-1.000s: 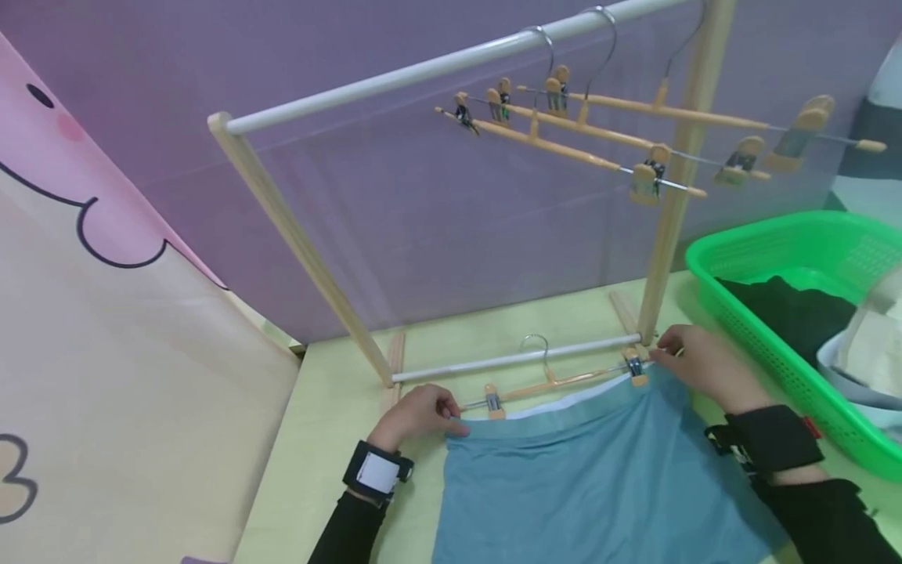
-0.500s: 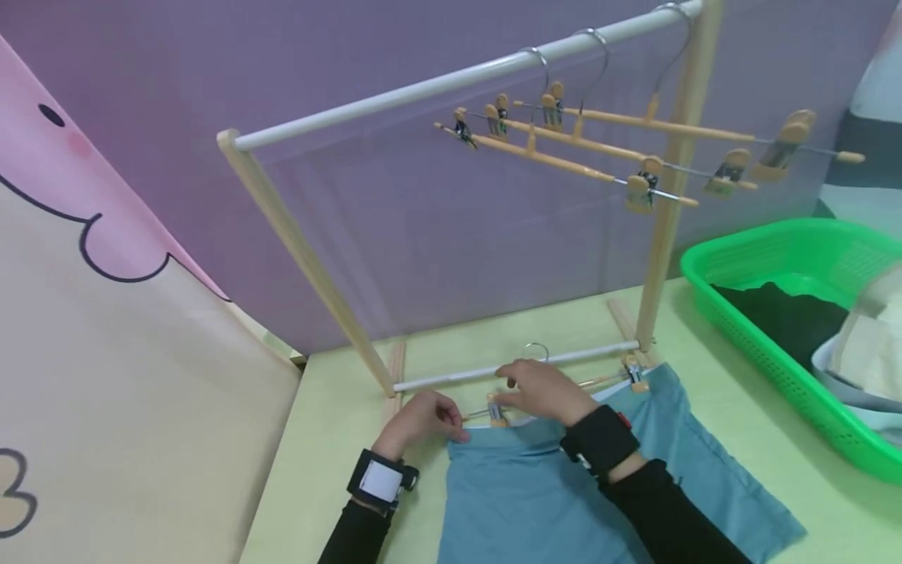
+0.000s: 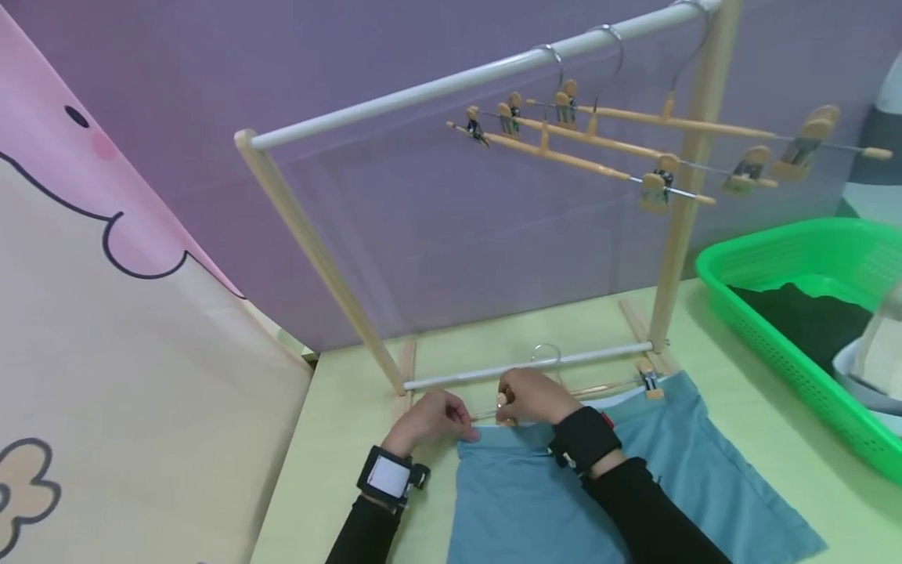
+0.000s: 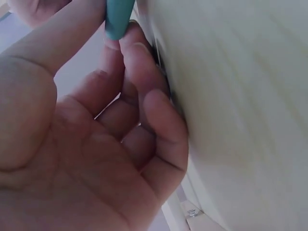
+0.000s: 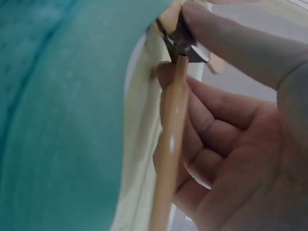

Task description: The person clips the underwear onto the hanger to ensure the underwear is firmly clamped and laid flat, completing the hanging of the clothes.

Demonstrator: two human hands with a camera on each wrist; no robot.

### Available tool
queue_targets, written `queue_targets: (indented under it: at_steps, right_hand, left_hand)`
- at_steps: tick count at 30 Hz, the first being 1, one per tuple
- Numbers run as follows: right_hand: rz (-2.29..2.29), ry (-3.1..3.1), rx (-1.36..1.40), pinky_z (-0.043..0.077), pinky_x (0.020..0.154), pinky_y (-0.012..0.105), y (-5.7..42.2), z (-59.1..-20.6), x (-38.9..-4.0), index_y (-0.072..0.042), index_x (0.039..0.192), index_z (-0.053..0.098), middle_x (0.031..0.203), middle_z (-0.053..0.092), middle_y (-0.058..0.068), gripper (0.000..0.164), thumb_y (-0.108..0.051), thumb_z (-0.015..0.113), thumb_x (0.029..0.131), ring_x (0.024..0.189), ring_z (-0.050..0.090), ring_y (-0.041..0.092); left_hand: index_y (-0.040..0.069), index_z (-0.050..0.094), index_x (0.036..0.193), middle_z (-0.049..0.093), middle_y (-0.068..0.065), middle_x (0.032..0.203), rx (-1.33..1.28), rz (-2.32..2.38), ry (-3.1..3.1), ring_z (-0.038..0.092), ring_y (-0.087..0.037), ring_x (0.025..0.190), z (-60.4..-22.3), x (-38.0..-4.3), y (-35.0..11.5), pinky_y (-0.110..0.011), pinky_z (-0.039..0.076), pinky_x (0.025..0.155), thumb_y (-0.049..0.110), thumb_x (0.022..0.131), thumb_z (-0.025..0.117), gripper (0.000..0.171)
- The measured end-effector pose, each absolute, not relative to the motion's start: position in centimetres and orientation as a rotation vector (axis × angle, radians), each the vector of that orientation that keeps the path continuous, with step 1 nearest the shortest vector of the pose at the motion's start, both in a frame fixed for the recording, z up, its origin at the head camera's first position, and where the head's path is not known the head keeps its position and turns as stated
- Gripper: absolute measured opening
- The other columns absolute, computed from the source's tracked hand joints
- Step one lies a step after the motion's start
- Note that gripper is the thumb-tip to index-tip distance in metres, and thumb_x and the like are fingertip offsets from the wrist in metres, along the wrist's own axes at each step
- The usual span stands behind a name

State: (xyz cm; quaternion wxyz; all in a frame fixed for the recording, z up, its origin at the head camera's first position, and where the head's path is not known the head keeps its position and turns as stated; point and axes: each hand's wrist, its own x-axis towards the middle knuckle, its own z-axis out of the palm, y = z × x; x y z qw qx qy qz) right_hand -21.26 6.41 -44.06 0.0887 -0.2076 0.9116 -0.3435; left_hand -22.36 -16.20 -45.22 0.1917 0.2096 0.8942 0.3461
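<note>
A blue-green garment with a waistband [image 3: 726,478], a skirt or shorts, lies flat in the head view. Along its waist lies a wooden clip hanger [image 3: 606,389], whose right clip [image 3: 650,382] sits at the waistband. My left hand [image 3: 431,421] pinches the waistband's left corner between thumb and fingers, and the left wrist view shows the fabric [image 4: 119,19] there. With my right hand [image 3: 537,396] I grip the hanger's left clip [image 5: 185,45], thumb on one side and fingers behind it. Whether that clip bites the fabric is hidden.
Behind the garment stands a rack with a white top rail [image 3: 437,84] and wooden posts. Three clip hangers [image 3: 564,157] hang from its right half. A green basket [image 3: 761,333] with dark and pale cloth is at the right, on the pale green table [image 3: 331,439].
My right hand has left the waistband's right corner, crossed leftward, and taken hold of the left clip. My left hand keeps its pinch on the left corner.
</note>
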Motion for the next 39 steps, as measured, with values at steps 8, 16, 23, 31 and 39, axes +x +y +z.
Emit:
queue_targets:
  at_steps: [8,16,23,31,39]
  right_hand:
    - [-1.310,2.508,-0.756,0.036,0.056,0.026,7.9,-44.7,-22.4,-0.009,0.078,0.066,0.063,0.053,-0.001,0.023,-0.025,0.070,0.093,0.054,0.044,0.012]
    - [-1.466,2.527,-0.693,0.050,0.074,0.034,8.0,-45.6,-23.0,-0.011,0.099,0.071,0.089,0.067,0.001,0.027,-0.037,0.068,0.094,0.078,0.062,0.018]
    - [-1.570,2.529,-0.677,0.050,0.072,0.034,8.1,-46.4,-23.3,-0.012,0.093,0.066,0.085,0.064,0.001,0.024,-0.036,0.073,0.091,0.076,0.060,0.016]
    - [-1.646,2.580,-0.664,0.048,0.065,0.029,7.9,-46.2,-23.6,-0.014,0.081,0.066,0.076,0.066,-0.002,0.020,-0.030,0.075,0.089,0.069,0.062,0.017]
    - [-1.628,2.504,-0.688,0.043,0.063,0.029,8.0,-45.9,-23.5,-0.011,0.083,0.065,0.078,0.066,0.003,0.022,-0.029,0.073,0.091,0.069,0.060,0.025]
  left_hand:
    - [0.007,0.067,0.085,0.064,0.001,0.079,0.569,0.987,2.483,0.056,-0.012,0.072,-44.5,-22.4,-16.3,-0.025,0.046,0.066,0.020,0.086,0.079,0.017]
    - [0.008,0.073,0.101,0.070,0.000,0.093,0.538,1.029,2.451,0.060,-0.013,0.083,-44.5,-21.9,-15.4,-0.030,0.049,0.073,0.028,0.085,0.079,0.027]
    - [0.011,0.077,0.097,0.074,0.002,0.095,0.592,1.072,2.435,0.061,-0.009,0.087,-44.7,-21.4,-13.8,-0.029,0.050,0.078,0.025,0.084,0.080,0.019]
    - [0.015,0.078,0.100,0.075,0.004,0.100,0.571,1.157,2.422,0.063,-0.011,0.096,-45.2,-21.5,-13.6,-0.033,0.050,0.086,0.027,0.087,0.078,0.018]
    - [0.010,0.078,0.101,0.075,0.000,0.102,0.417,1.287,2.364,0.060,-0.009,0.091,-45.2,-21.5,-13.5,-0.028,0.047,0.077,0.028,0.088,0.076,0.023]
